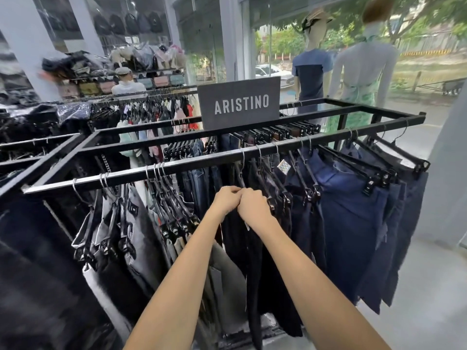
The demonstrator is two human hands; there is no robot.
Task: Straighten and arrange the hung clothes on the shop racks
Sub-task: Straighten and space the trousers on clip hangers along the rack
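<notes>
One wide head-worn view; faces forward and slightly down, close above the black rack [126, 174]

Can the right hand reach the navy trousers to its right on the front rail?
Probably yes: the navy trousers hang close beside the right hand, nothing in front. It now grips the dark trousers with the left hand; release first.

Dark trousers [242, 248] hang on clip hangers [313, 190] from the black rack [177, 170]
</notes>
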